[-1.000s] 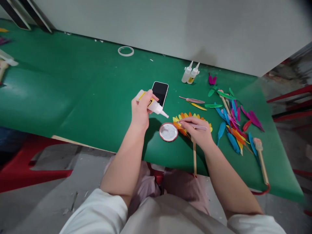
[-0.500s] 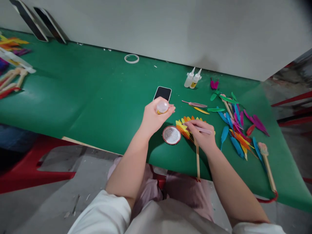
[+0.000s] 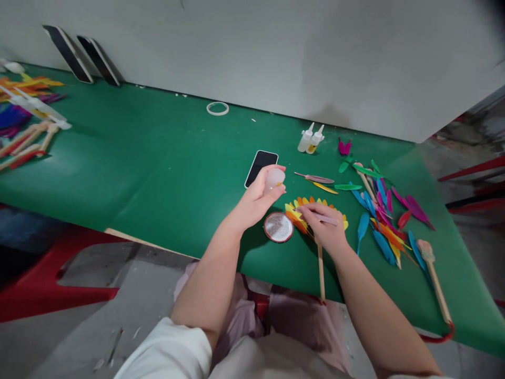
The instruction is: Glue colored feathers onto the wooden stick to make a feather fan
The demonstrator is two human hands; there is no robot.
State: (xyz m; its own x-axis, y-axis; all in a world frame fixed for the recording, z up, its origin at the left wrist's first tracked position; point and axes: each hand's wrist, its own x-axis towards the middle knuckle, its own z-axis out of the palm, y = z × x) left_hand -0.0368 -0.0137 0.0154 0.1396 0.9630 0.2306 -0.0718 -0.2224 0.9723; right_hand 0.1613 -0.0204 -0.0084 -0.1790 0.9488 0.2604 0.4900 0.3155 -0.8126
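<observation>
My left hand (image 3: 256,197) is closed round a translucent white squeeze bottle (image 3: 273,180), its base towards me and its tip hidden. In my right hand (image 3: 325,225) is a pair of slim pinkish tweezers (image 3: 326,219), pinched over the left part of a fan of yellow and orange feathers (image 3: 298,206). The fan lies on the table with its wooden handle (image 3: 321,271) pointing at me; my right hand covers part of it. Just left of the fan is a round red-rimmed dish or lid (image 3: 278,227), below my left hand. The tweezers' tips are too small to make out.
On the green table (image 3: 177,189), a phone (image 3: 260,164) lies behind my left hand. Two glue bottles (image 3: 311,139) stand near the wall. Loose coloured feathers (image 3: 379,210) and a wooden handle (image 3: 436,276) lie right. A white ring (image 3: 217,108) is at the back.
My left hand has shifted slightly right with the bottle, which now tilts differently. My right hand stays at the fan with the tweezers. The whole view has tipped a little upward.
</observation>
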